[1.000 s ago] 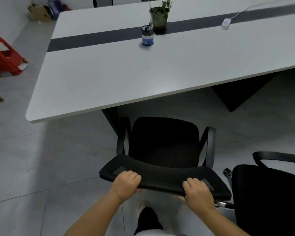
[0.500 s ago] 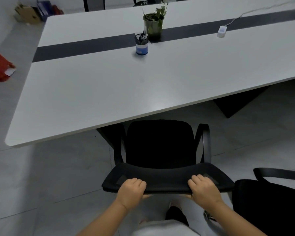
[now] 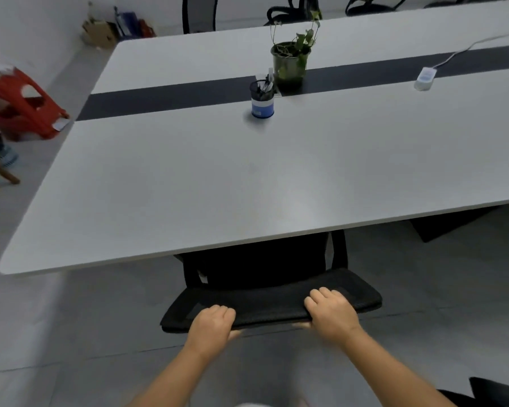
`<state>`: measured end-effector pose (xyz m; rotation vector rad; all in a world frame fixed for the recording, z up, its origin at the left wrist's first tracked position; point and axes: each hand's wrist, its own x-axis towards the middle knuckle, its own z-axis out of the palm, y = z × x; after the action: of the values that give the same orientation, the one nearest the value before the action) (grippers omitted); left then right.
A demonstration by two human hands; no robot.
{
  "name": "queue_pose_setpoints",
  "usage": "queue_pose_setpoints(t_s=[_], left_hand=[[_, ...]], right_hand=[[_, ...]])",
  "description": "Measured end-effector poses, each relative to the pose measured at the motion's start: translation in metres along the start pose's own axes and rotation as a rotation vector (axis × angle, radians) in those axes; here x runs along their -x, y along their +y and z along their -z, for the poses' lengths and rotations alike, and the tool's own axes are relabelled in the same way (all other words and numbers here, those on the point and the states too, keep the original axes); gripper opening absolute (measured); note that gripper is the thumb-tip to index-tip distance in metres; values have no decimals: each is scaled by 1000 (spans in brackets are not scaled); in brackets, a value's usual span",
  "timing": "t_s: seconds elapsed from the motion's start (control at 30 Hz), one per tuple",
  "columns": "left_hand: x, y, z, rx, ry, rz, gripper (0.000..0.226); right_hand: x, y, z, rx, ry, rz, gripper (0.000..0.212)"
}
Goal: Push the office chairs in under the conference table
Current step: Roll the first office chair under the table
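A black office chair (image 3: 271,304) stands at the near edge of the white conference table (image 3: 188,186). Its seat and armrests are mostly hidden under the tabletop; only the top of the mesh backrest and part of the seat show. My left hand (image 3: 212,324) grips the top edge of the backrest at its left side. My right hand (image 3: 332,312) grips the same edge at its right side. Fingers of both hands curl over the top.
A second black chair (image 3: 494,393) shows at the bottom right corner. On the table stand a pen cup (image 3: 262,98), a potted plant (image 3: 291,60) and a white power strip (image 3: 425,79). Red stools (image 3: 21,104) sit on the floor at left. More chairs (image 3: 291,10) line the far side.
The chair has rolled forward under the table with both hands on its backrest; seat and armrests have gone under the tabletop. The second chair has slid toward the bottom right corner of the view.
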<state>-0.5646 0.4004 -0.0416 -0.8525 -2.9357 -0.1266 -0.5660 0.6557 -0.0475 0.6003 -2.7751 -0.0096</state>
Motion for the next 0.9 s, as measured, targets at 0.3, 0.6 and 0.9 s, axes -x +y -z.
queue_pose_setpoints(t_s=[0.3,0.6,0.9], left_hand=[[-57,-58,-9,-25,102,-85,62],[-73,-60,-10,-9,191,-109,39],[-60,-23,12,424,-81,-225,62]], right_hand=[[-69,21,-28,50,49,18,22],[-75,33,-32,-10,35,-40,22],[-24,-26,7,-321,-1,-601,47]])
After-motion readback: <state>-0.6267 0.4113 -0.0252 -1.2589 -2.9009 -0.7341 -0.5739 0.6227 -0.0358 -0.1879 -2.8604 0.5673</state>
